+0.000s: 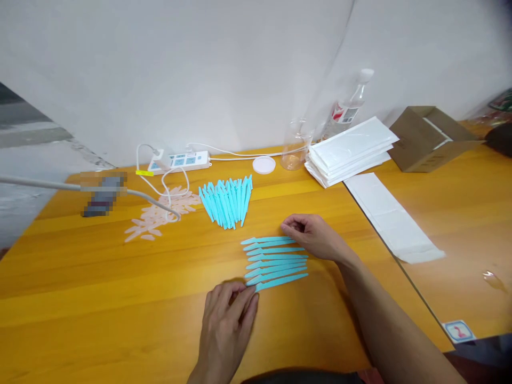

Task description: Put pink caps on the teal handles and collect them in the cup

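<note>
Several turquoise eyebrow razors (278,265) lie side by side in a row on the table, blade ends to the left and handles to the right. My left hand (228,325) is at the near left corner of the row, thumb and fingertips closed on the blade end of the nearest razor (282,281). At the far right of the row, my right hand (318,237) rests with curled fingers over the handle ends of the farthest razors. Whether anything is in its fingers is hidden. Beyond the row lies a fanned pile of similar turquoise razors (226,201).
Pale pink caps (162,210) lie scattered at left, under a white cable. A power strip (180,161), round lid (264,165), clear jar (296,146), bottle (346,112), stacked white packets (352,152) and cardboard box (424,141) line the wall. One white packet (392,216) lies right.
</note>
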Demonstrator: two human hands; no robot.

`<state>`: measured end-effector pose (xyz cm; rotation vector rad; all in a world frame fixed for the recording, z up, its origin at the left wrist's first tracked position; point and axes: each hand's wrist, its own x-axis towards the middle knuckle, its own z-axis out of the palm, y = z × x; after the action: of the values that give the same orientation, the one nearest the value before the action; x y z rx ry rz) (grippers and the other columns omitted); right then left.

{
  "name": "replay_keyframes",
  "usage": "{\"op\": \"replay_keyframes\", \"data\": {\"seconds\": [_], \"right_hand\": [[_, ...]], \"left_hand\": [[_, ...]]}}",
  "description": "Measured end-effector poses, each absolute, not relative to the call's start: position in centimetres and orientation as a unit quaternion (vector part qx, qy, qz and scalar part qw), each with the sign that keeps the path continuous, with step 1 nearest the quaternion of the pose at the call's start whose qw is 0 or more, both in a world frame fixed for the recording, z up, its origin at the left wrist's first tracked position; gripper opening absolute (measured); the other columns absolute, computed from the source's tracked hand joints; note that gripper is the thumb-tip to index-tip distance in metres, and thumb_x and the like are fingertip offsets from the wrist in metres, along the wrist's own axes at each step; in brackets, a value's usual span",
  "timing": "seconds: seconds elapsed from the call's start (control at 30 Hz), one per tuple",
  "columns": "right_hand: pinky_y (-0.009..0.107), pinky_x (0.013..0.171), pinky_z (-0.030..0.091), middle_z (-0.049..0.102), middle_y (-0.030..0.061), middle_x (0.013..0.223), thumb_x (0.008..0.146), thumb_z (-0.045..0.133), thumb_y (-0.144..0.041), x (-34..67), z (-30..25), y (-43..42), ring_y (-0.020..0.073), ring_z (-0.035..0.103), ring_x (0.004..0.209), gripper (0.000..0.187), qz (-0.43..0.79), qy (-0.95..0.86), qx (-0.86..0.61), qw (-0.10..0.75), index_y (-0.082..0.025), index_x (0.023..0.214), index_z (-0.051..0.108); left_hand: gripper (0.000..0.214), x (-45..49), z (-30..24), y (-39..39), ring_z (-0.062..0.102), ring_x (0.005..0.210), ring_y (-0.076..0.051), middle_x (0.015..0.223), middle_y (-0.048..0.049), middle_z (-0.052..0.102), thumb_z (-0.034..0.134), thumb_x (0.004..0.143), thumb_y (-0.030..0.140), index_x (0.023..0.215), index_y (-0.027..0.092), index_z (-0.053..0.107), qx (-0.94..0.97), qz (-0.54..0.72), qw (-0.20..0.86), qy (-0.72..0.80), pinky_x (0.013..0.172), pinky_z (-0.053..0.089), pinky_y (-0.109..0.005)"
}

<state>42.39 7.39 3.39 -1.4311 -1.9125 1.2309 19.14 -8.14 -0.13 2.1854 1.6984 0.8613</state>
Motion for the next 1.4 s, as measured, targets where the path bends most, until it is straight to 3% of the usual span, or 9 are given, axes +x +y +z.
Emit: {"op": "replay_keyframes", "data": {"seconds": [0.37, 0.57, 0.73, 0.83, 1.0, 1.13, 1.4], "right_hand": [[0.021, 0.051, 0.032, 0.053, -0.0047, 0.061, 0.089, 0.054, -0.038, 42.4, 3.2, 7.4, 0.0093, 0.044, 0.055, 0.026, 0.414, -0.701, -0.539, 0.217, -0.018, 0.079, 0.067], [0.023, 0.059, 0.039, 0.069, 0.0018, 0.07, 0.086, 0.059, -0.044, 39.3, 2.5, 9.4, 0.0137, 0.058, 0.062, 0.028, 0.308, -0.695, -0.612, 0.22, -0.018, 0.081, 0.071], [0.027, 0.068, 0.043, 0.075, 0.011, 0.079, 0.083, 0.062, -0.05, 33.7, 2.3, 12.6, 0.0218, 0.067, 0.079, 0.035, 0.28, -0.697, -0.631, 0.192, -0.018, 0.071, 0.07], [0.028, 0.067, 0.045, 0.073, 0.0134, 0.073, 0.079, 0.066, -0.039, 31.6, 2.0, 13.8, 0.0241, 0.068, 0.078, 0.031, 0.314, -0.683, -0.634, 0.18, -0.017, 0.059, 0.064], [0.022, 0.054, 0.046, 0.069, 0.0062, 0.056, 0.081, 0.06, -0.024, 31.4, 0.8, 15.0, 0.0161, 0.066, 0.055, 0.027, 0.406, -0.639, -0.629, 0.177, -0.017, 0.055, 0.06], [0.017, 0.046, 0.045, 0.07, 0.0023, 0.058, 0.084, 0.057, -0.022, 32.0, 0.1, 15.2, 0.0102, 0.063, 0.046, 0.023, 0.47, -0.599, -0.618, 0.196, -0.017, 0.062, 0.059], [0.017, 0.039, 0.041, 0.055, -0.0002, 0.037, 0.075, 0.064, -0.019, 31.7, -0.1, 15.4, 0.0113, 0.055, 0.036, 0.026, 0.499, -0.558, -0.615, 0.248, -0.016, 0.05, 0.055]], "left_hand": [[0.023, 17.2, 0.8, -6.2, 0.06, 0.099, -0.022, 0.106, -0.0072, 0.064, 0.067, 0.087, 0.023, 0.11, 0.025, 0.069, 0.729, 0.316, 0.099, 0.599, 0.086, 0.048, -0.036], [0.02, 11.3, 2.1, -1.7, 0.062, 0.097, -0.021, 0.101, -0.0061, 0.065, 0.064, 0.088, 0.033, 0.103, 0.021, 0.072, 0.671, 0.334, 0.03, 0.661, 0.091, 0.048, -0.035], [0.027, 8.1, 2.5, 3.0, 0.064, 0.086, -0.019, 0.097, -0.0043, 0.068, 0.063, 0.086, 0.043, 0.096, 0.02, 0.075, 0.626, 0.316, 0.026, 0.713, 0.075, 0.049, -0.029], [0.03, 7.5, 2.4, 4.4, 0.063, 0.077, -0.017, 0.094, -0.003, 0.069, 0.062, 0.085, 0.046, 0.096, 0.021, 0.075, 0.617, 0.322, 0.053, 0.716, 0.067, 0.048, -0.027], [0.032, 6.5, 2.5, 4.4, 0.062, 0.073, -0.016, 0.09, -0.0027, 0.07, 0.061, 0.084, 0.048, 0.092, 0.02, 0.075, 0.603, 0.329, 0.084, 0.722, 0.065, 0.047, -0.026], [0.034, 5.0, 3.0, 3.9, 0.062, 0.07, -0.016, 0.089, -0.0026, 0.072, 0.061, 0.082, 0.049, 0.094, 0.02, 0.075, 0.569, 0.314, 0.111, 0.752, 0.066, 0.047, -0.026], [0.038, 3.6, 4.1, 3.2, 0.062, 0.066, -0.016, 0.084, -0.0023, 0.074, 0.06, 0.078, 0.053, 0.094, 0.021, 0.075, 0.518, 0.268, 0.121, 0.804, 0.064, 0.048, -0.026]]}}
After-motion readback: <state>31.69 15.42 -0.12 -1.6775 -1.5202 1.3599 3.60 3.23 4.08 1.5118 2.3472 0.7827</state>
